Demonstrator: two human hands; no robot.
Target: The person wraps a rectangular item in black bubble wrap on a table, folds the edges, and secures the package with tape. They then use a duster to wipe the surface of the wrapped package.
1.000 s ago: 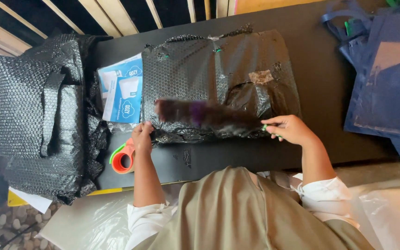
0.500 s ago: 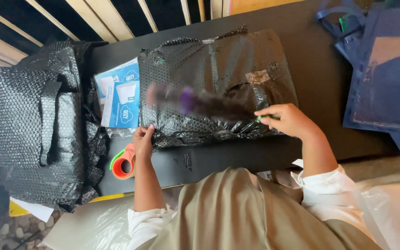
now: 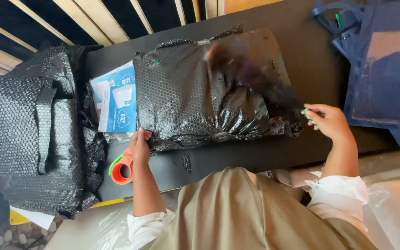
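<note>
Two hands at bubble-wrapped parcel point(image 3: 209, 88): left hand point(image 3: 140, 146) pins 7 o'clock corner; right hand point(image 3: 330, 121) pinches blurred duster point(image 3: 255, 76) handle. Dusting step; next likely another sweep.

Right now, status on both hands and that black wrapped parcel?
Left hand pressing the near-left edge of the black bubble-wrapped parcel. Right hand pinching a blurred dark duster by its green handle, over the parcel. Orange tape dispenser beside left wrist.

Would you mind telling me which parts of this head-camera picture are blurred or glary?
Head view: a dark, purplish streak running from the right hand across the black bubble-wrapped parcel is smeared by motion blur; the wrap shows small bright glints from overhead light; the left hand and orange tape dispenser look sharp.
</note>
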